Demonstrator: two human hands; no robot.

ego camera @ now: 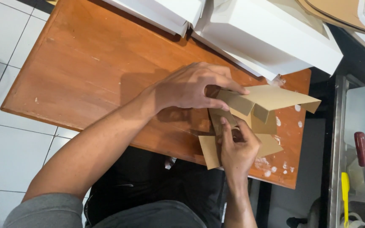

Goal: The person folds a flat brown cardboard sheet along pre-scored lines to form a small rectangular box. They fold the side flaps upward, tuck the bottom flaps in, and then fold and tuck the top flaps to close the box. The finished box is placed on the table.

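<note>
We see both hands at work on a brown cardboard blank (256, 116), a flat-cut carton piece half folded up, lying at the near right part of the wooden table (89, 71). The left hand (191, 86) comes in from the left and lies over the upper part of the blank, fingers stretched and pressing down on a raised flap, thumb tucked under its edge. The right hand (236, 147) rises from below, just under the left one, with its fingers pinching a small tab of the same cardboard; how firmly the fingertips close on it we cannot quite tell, as they partly hide the fold. So both hands are grasping the blank, neither lies free.

Beyond the left hand, at the far edge of the table, stand two white boxes (271, 36) side by side, touching each other. Further right of them lies a stack of brown cardboard sheets (334, 12). Off to the right of the right hand, well apart, a metal rack holds a red-handled tool (361, 147) and a yellow utensil (345, 185). White specks of paint dot the table near the right hand. To the left of the forearm lies a white tiled floor (5, 139).
</note>
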